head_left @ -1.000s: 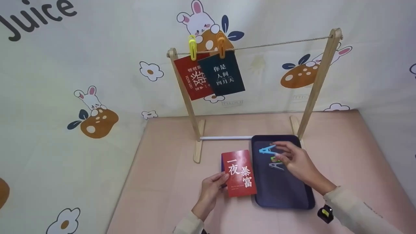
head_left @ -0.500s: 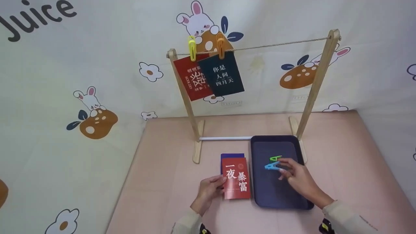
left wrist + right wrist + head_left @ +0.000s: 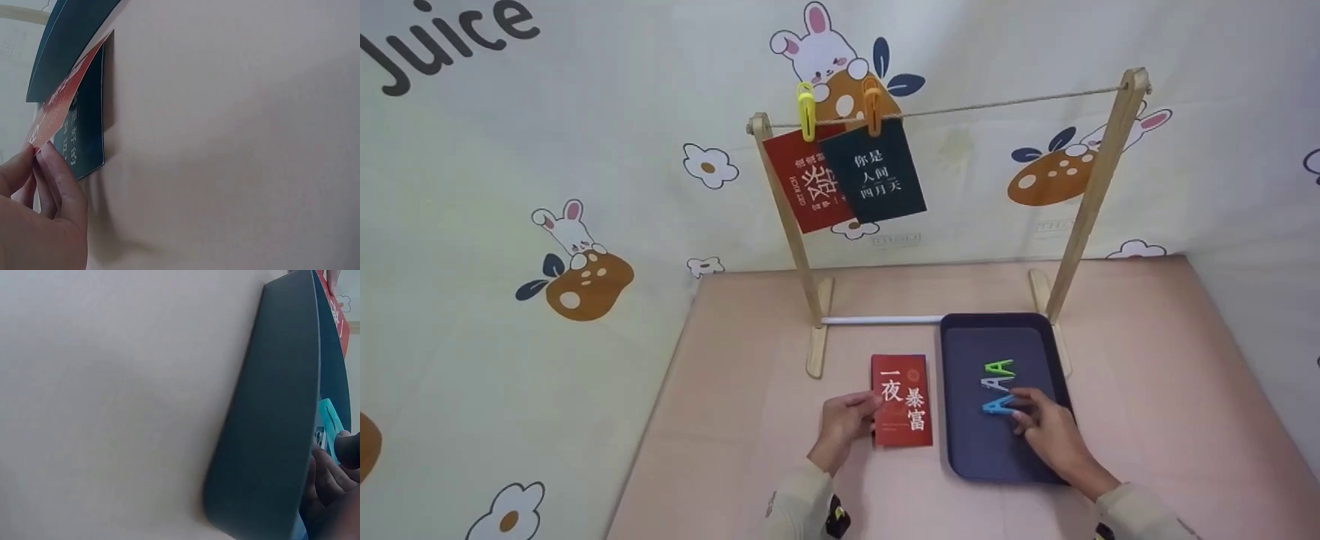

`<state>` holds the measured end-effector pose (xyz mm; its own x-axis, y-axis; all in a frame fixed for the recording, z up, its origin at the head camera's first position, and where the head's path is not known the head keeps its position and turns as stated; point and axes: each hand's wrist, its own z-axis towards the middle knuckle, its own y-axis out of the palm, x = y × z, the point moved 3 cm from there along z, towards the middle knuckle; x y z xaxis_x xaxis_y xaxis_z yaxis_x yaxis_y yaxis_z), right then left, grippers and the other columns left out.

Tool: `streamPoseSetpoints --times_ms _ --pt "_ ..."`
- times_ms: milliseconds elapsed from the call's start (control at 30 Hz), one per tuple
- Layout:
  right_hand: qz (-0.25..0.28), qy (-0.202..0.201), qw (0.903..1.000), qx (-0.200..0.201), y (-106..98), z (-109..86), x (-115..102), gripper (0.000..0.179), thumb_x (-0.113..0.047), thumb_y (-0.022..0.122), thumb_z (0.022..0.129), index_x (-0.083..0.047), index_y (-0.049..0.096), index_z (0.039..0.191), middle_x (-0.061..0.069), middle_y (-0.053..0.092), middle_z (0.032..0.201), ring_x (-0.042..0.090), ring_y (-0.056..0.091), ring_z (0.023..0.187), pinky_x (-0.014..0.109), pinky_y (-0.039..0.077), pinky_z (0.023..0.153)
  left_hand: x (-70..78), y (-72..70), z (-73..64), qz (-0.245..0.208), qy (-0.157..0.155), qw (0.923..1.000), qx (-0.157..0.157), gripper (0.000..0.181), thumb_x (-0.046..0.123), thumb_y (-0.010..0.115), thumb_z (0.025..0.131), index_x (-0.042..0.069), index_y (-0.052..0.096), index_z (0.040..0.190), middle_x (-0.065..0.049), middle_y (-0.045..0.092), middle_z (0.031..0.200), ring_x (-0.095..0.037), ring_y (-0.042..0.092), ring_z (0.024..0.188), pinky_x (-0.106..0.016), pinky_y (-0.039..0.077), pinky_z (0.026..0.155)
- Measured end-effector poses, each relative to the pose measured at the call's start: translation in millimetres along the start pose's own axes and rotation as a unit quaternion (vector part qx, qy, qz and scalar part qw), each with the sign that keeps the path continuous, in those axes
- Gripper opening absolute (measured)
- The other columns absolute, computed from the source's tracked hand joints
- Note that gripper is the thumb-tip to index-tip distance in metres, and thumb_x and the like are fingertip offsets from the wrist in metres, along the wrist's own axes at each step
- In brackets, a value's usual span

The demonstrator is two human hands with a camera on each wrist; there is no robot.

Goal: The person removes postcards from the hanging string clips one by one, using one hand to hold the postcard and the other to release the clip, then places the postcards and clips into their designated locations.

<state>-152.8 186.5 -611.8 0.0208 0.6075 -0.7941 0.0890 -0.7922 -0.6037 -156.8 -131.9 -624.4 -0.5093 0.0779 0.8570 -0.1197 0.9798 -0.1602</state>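
Note:
My left hand (image 3: 844, 424) pinches the left edge of a red card (image 3: 904, 420) with white characters. In the left wrist view this red card (image 3: 70, 90) tilts above a dark blue card (image 3: 90, 129) on the table. Over the dark tray (image 3: 986, 457), my right hand (image 3: 1054, 435) pinches a light blue clothespin (image 3: 997, 406) between thumb and fingers. A grey clothespin (image 3: 994, 383) and a green clothespin (image 3: 999, 367) lie just beyond it in the tray. The right wrist view shows the blue clothespin (image 3: 332, 424) behind the tray wall (image 3: 270, 410).
Behind stands a wooden frame (image 3: 1093, 195) with a rope (image 3: 997, 103) across its top. A yellow clothespin (image 3: 806, 112) and an orange clothespin (image 3: 873, 109) hold a red card (image 3: 802, 195) and a dark green card (image 3: 885, 199) on the rope's left part.
My right hand has brought the blue clothespin toward me, past the green and grey ones. My left hand has shifted the red card slightly left, then away from me over the blue one.

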Motion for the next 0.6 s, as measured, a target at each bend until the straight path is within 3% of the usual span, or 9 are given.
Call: streamPoseSetpoints --times_ms 233,367,600 --pt "-0.009 0.003 0.9996 0.025 1.5 1.2 4.0 0.033 0.007 0.064 0.091 0.003 0.063 0.124 0.02 0.072 0.105 0.012 0.066 0.07 0.019 0.052 0.06 6.0 5.7 5.5 0.024 0.012 0.9995 0.018 0.021 0.013 0.075 0.089 -0.001 0.075 0.104 -0.008 0.077 0.086 -0.01 0.068 0.068 -0.026 0.06 0.061" --pt "-0.023 -0.005 0.9991 0.035 2.5 2.4 3.0 0.034 0.007 0.066 0.089 0.002 0.064 0.123 0.017 0.072 0.101 0.012 0.064 0.072 0.019 0.051 0.059 8.3 3.8 6.3 0.045 0.006 0.9984 0.034 0.018 0.011 0.074 0.09 -0.001 0.075 0.103 -0.01 0.076 0.086 -0.012 0.07 0.07 -0.027 0.061 0.061" --pt "-0.051 -0.005 0.9977 0.043 5.0 2.7 4.1 0.034 0.001 0.07 0.089 0.0 0.066 0.123 0.014 0.072 0.101 0.013 0.063 0.075 0.019 0.047 0.06 9.6 -0.1 7.8 0.088 0.028 0.9932 0.071 0.013 0.006 0.073 0.089 -0.002 0.075 0.099 -0.011 0.076 0.084 -0.013 0.07 0.067 -0.026 0.059 0.057"
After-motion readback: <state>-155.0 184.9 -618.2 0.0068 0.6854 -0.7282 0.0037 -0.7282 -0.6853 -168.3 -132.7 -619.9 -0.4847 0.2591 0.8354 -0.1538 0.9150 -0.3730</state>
